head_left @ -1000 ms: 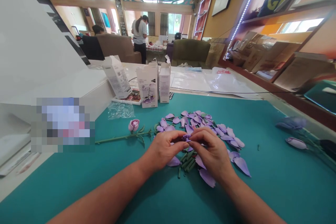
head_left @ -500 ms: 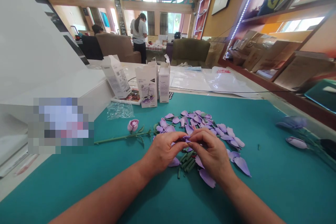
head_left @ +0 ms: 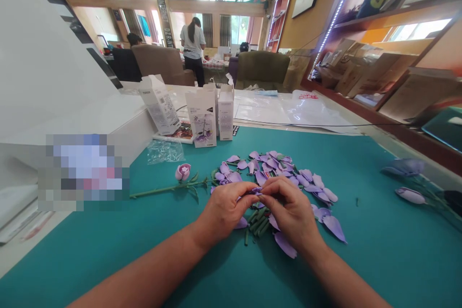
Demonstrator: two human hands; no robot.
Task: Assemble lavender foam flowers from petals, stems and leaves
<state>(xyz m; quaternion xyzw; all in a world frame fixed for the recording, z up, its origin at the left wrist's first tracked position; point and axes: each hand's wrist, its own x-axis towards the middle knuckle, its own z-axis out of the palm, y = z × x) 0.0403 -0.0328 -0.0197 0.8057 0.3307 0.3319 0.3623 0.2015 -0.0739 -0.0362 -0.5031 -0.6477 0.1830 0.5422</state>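
My left hand (head_left: 225, 209) and my right hand (head_left: 290, 209) meet over the teal mat (head_left: 361, 250), fingertips pinched together on one small purple flower piece (head_left: 256, 191). Under and behind them lies a heap of loose purple petals (head_left: 288, 173), and several short green stem pieces (head_left: 256, 225) lie just beneath my fingers. Left of my hands rests a finished pink bud on a long green stem (head_left: 182, 173).
Three white product boxes (head_left: 202, 115) and a clear plastic bag (head_left: 164, 150) stand at the mat's far edge. Purple buds on stems (head_left: 409, 195) lie at the right edge. A white counter is at left. A person stands far back by armchairs.
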